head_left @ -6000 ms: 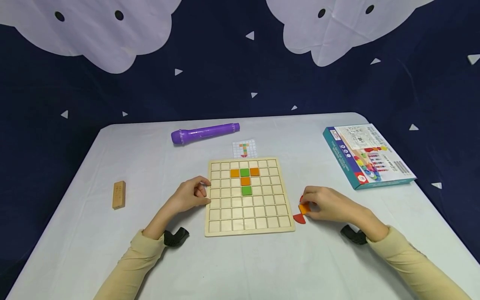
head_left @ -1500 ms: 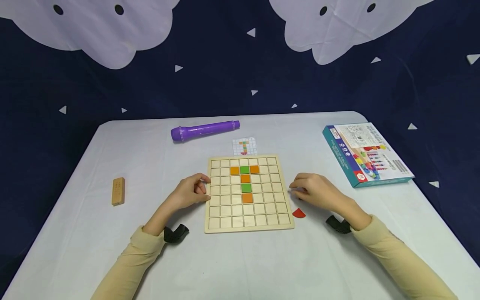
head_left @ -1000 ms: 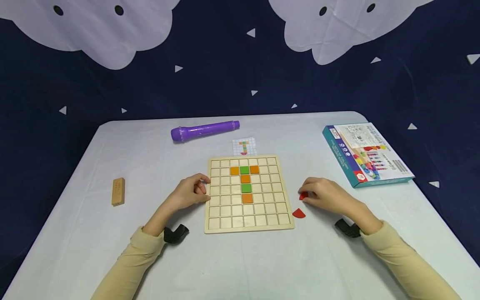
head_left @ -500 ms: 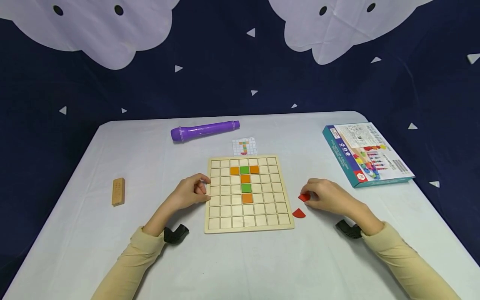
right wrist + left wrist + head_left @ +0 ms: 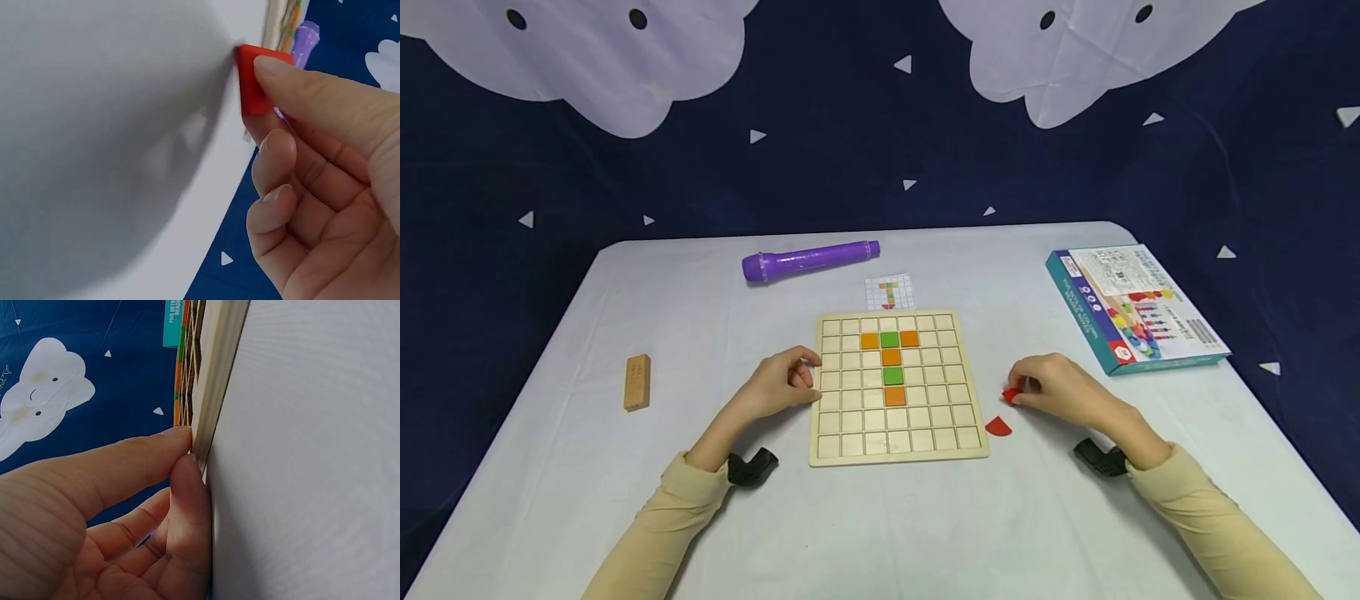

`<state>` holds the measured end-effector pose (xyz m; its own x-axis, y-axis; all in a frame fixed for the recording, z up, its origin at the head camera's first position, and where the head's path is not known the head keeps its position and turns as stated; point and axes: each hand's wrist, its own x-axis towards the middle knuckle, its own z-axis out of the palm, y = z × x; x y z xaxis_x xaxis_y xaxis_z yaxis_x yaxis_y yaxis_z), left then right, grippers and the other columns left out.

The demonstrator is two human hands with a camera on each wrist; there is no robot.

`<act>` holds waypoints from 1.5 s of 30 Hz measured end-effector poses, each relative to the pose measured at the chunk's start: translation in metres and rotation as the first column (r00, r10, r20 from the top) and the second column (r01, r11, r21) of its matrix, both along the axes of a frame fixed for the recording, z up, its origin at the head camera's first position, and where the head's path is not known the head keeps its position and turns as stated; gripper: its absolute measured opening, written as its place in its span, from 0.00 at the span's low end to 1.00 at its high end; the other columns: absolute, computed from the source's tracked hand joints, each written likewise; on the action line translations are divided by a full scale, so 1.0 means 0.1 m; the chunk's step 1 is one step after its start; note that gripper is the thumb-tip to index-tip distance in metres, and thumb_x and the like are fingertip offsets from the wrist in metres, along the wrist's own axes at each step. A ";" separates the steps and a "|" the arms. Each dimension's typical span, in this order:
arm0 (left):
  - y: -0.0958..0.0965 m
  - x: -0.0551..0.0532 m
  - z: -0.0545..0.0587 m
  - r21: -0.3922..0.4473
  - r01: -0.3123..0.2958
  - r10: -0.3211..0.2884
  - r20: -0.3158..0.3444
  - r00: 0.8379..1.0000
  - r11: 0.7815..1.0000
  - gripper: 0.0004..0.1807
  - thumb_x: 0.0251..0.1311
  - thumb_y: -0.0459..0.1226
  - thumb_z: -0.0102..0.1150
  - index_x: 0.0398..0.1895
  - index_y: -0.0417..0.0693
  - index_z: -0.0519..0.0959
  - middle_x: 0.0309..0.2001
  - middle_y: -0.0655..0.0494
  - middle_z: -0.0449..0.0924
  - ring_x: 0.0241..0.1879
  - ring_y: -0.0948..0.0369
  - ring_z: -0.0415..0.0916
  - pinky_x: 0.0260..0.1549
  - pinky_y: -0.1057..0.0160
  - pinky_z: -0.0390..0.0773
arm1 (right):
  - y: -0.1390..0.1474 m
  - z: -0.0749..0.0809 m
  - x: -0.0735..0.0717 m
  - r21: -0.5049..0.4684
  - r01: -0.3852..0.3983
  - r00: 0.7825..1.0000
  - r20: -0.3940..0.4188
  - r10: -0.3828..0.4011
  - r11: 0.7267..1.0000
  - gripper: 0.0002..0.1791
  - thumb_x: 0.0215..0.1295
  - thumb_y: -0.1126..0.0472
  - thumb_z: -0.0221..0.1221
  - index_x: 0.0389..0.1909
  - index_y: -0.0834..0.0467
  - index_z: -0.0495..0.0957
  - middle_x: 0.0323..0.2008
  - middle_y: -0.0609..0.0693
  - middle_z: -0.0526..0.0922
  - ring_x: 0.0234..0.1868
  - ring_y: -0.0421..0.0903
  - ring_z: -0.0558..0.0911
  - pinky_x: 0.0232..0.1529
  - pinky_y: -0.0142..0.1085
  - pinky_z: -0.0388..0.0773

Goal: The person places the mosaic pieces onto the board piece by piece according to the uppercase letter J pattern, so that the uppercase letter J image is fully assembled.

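Note:
A light wooden grid board [image 5: 862, 429] lies mid-table, with orange tiles [image 5: 895, 396] and green tiles [image 5: 892, 376] set in a T-like shape. My left hand [image 5: 778, 383] holds the board's left edge with thumb and fingertip, the other fingers curled; the left wrist view shows the thumb [image 5: 150, 453] at the rim. Off the board's right side, my right hand [image 5: 1060, 390] pinches a red piece [image 5: 250, 84] between thumb and index finger, close over the tablecloth. A second red piece, a quarter-circle [image 5: 998, 427], lies beside the board's lower right corner.
Behind the board lies a small pattern card [image 5: 890, 292] showing a J in coloured squares. A purple toy microphone [image 5: 808, 262] rests farther back. At the right is a flat game box [image 5: 1138, 308]; at the left, a small wooden block [image 5: 637, 383].
An orange tile has gone from my right hand into the board's column. The right hand then took up a red piece and drew slightly right. My left hand stays at the board's edge.

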<state>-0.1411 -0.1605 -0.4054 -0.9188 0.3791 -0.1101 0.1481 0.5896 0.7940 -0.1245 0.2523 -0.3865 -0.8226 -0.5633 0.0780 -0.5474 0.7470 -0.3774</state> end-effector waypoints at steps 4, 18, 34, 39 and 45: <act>0.00 0.00 0.00 -0.005 -0.004 0.004 -0.001 1.000 1.000 0.24 0.47 0.29 0.67 0.50 0.35 0.72 0.29 0.49 0.74 0.25 0.62 0.69 0.24 0.70 0.70 | -0.01 0.01 -0.01 -0.020 -0.013 0.999 -0.029 0.013 1.000 0.08 0.47 0.66 0.68 0.25 0.51 0.80 0.22 0.38 0.79 0.24 0.30 0.69 0.26 0.26 0.70; 0.00 -0.01 0.00 -0.011 -0.004 0.004 -0.011 1.000 1.000 0.24 0.47 0.29 0.67 0.50 0.36 0.73 0.28 0.50 0.75 0.25 0.62 0.69 0.23 0.71 0.70 | -0.24 0.00 -0.01 -0.175 -0.145 0.981 -0.156 0.118 0.974 0.10 0.49 0.71 0.66 0.32 0.54 0.84 0.31 0.42 0.83 0.30 0.31 0.75 0.29 0.29 0.74; 0.01 0.00 0.02 0.016 0.000 0.000 0.004 1.000 1.000 0.24 0.47 0.29 0.67 0.49 0.35 0.73 0.28 0.49 0.74 0.25 0.63 0.70 0.23 0.71 0.70 | -0.66 -0.02 0.00 -0.215 -0.245 0.958 -0.201 0.203 0.945 0.07 0.48 0.67 0.69 0.28 0.54 0.84 0.30 0.44 0.84 0.31 0.36 0.78 0.32 0.29 0.76; 0.01 0.00 0.03 0.006 -0.003 0.003 0.003 1.000 1.000 0.23 0.47 0.29 0.66 0.49 0.35 0.73 0.28 0.50 0.74 0.24 0.63 0.70 0.23 0.71 0.70 | -0.76 -0.04 0.00 -0.216 -0.294 0.942 -0.232 0.244 0.931 0.07 0.47 0.69 0.68 0.26 0.55 0.83 0.28 0.44 0.82 0.27 0.35 0.73 0.27 0.27 0.73; 0.01 0.00 0.04 0.003 -0.004 0.004 0.011 1.000 1.000 0.23 0.47 0.29 0.66 0.50 0.35 0.72 0.28 0.50 0.74 0.24 0.63 0.70 0.23 0.70 0.70 | -0.91 -0.04 0.01 -0.172 -0.298 0.938 -0.235 0.255 0.939 0.06 0.47 0.66 0.69 0.26 0.54 0.83 0.29 0.43 0.82 0.29 0.35 0.75 0.32 0.25 0.74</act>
<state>-0.1412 -0.1595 -0.4018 -0.9191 0.3755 -0.1191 0.1370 0.5881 0.7971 -0.1235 0.1613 -0.3904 -0.5900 -0.7203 0.3649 -0.8027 0.4745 -0.3612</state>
